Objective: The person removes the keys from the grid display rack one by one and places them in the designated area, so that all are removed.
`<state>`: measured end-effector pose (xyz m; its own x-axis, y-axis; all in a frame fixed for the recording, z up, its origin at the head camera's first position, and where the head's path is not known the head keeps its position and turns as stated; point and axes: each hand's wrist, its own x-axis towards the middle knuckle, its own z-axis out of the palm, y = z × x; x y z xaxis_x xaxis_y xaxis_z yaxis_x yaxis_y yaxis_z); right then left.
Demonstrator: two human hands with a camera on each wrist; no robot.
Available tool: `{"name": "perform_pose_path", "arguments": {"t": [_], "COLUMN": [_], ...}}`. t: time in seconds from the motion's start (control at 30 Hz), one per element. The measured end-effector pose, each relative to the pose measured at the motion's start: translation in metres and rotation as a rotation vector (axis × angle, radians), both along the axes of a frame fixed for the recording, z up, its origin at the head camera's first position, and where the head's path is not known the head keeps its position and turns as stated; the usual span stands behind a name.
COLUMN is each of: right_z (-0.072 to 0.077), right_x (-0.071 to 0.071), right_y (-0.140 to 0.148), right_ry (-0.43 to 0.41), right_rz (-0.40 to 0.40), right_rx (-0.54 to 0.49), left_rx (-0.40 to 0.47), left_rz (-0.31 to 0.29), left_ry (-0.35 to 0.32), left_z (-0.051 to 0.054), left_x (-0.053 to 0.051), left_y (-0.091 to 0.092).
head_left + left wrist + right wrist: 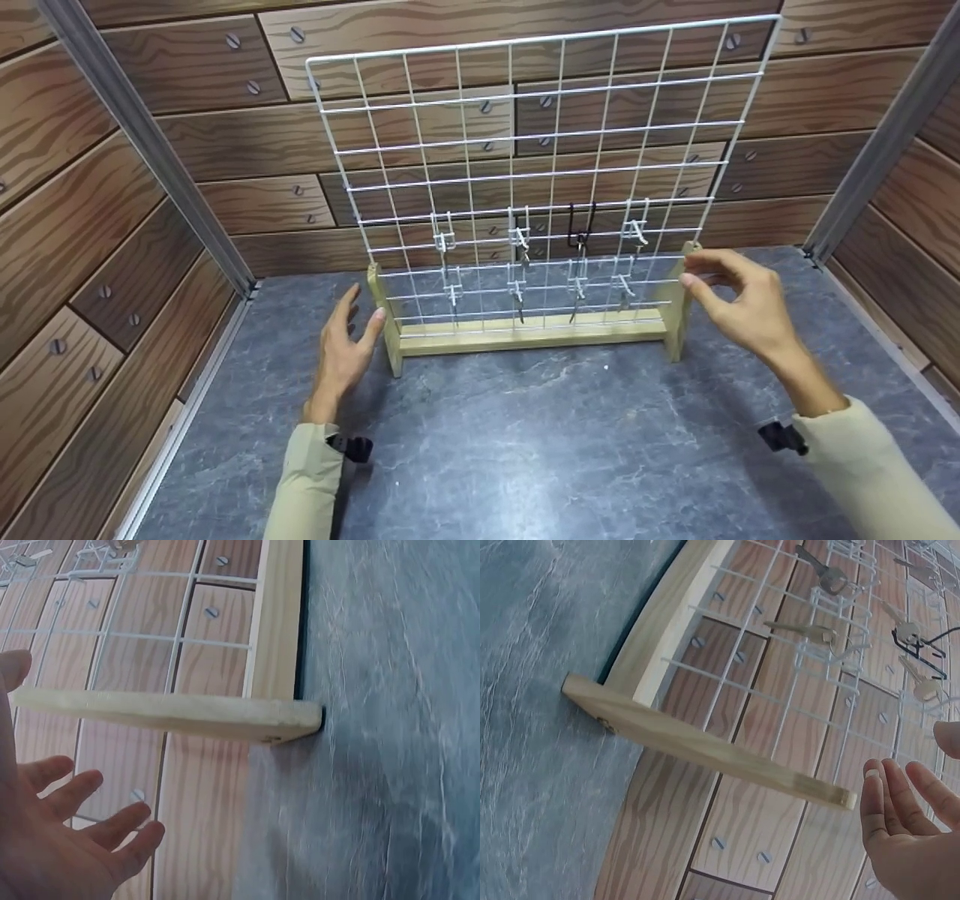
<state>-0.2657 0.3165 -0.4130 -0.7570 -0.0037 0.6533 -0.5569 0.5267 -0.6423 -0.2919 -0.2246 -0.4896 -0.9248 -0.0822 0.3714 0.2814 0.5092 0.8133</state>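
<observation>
A white wire grid (544, 38) stands upright in a wooden stand (525, 343). White hooks (444, 241) and one black hook (578, 239) sit in two rows on its lower half. Metal keys (832, 579) hang from several hooks. Beside the stand's left post my left hand (346, 356) is spread and holds nothing; the left wrist view shows a gap between most fingers and the post (187, 709). My right hand (746, 307) is at the top of the right post (705, 746), fingers gently bent, nothing held. Whether its thumb touches the post, I cannot tell.
The stand rests on a grey marbled tabletop (510, 450). Behind it rises a wood-print wall (247, 150), with similar panels on the left and right. Grey metal strips (142, 142) run along the corners.
</observation>
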Motion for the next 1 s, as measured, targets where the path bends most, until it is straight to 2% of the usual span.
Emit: {"name": "perform_pose_path", "arguments": {"t": [0.37, 0.57, 1.0], "right_z": [-0.010, -0.014, -0.029], "right_x": [-0.006, -0.007, -0.013], "right_y": [-0.017, -0.024, -0.035], "right_ry": [-0.055, -0.103, -0.159], "right_rz": [0.050, 0.032, 0.020], "right_rx": [-0.002, 0.002, 0.014], "left_rx": [0.172, 0.262, 0.196], "left_rz": [-0.026, -0.057, 0.022], "left_ry": [0.041, 0.093, 0.095], "left_z": [-0.006, -0.008, -0.013], "left_x": [-0.008, -0.015, -0.017], "left_y": [0.015, 0.020, 0.027]}}
